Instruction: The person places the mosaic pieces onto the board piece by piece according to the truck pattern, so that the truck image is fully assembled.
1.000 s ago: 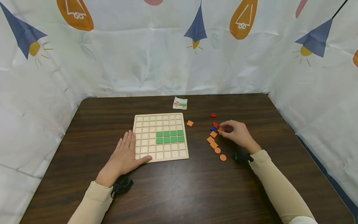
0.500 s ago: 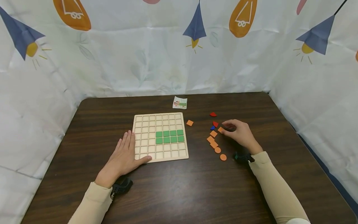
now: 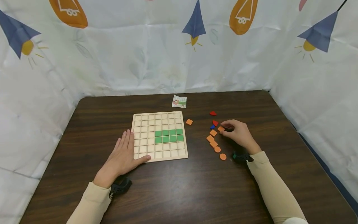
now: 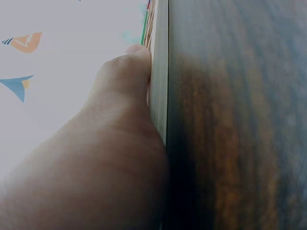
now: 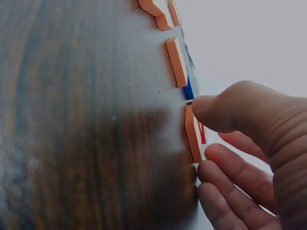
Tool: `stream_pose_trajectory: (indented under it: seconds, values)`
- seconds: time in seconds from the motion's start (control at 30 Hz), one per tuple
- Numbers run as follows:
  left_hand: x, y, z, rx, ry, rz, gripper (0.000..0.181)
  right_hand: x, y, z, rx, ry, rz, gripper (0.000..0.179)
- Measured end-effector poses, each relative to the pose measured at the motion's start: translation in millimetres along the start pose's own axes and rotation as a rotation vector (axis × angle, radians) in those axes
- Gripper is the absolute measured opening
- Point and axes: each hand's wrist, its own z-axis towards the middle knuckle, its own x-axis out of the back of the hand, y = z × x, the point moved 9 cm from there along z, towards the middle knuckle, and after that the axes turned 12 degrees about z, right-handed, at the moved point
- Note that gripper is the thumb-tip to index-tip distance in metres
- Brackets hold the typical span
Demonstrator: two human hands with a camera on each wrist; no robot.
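Observation:
A square wooden grid board (image 3: 144,132) lies on the table, with two rows of green square tiles (image 3: 165,139) in its right half. My left hand (image 3: 121,155) rests flat at the board's left edge, its thumb along the front corner. In the left wrist view the thumb (image 4: 124,72) lies against the board's rim (image 4: 160,86). My right hand (image 3: 237,132) has thumb and fingertips curled about an orange square tile (image 3: 221,128). In the right wrist view that tile lies flat on the table, with the thumb tip (image 5: 204,110) at its near corner and the fingers at the other end.
Several orange square tiles (image 3: 213,133) and orange round discs (image 3: 222,156) lie in a loose line right of the board. Red pieces (image 3: 213,113) and a blue piece (image 3: 212,127) lie behind them. One orange tile (image 3: 189,122) sits beside the board. A pattern card (image 3: 179,101) lies at the back.
My right hand's fingertips drew back a little from the orange tile, then closed in around it again. The left hand stays on the board. The head view has tilted slightly.

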Motion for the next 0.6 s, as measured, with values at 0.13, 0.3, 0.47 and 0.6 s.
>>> stream_pose_trajectory:
  seconds: [0.13, 0.3, 0.47, 0.6]
  values:
    - [0.1, 0.0, 0.1, 0.0, -0.005, -0.005, 0.129, -0.7, 0.4, -0.1, 0.002, 0.001, 0.0, 0.034]
    - [-0.6, -1.5, 0.0, 0.003, -0.006, -0.007, 0.129, -1.1, 3.3, 1.2, -0.003, 0.01, -0.007, 0.033]
    - [-0.3, -0.9, 0.5, -0.001, 0.0, -0.006, 0.129, -2.5, 5.9, 1.3, -0.015, 0.004, -0.014, 0.034]
    - [-0.6, -1.0, 0.7, -0.002, 0.004, -0.004, 0.129, -3.5, 6.4, 1.9, -0.021, -0.009, -0.017, 0.035]
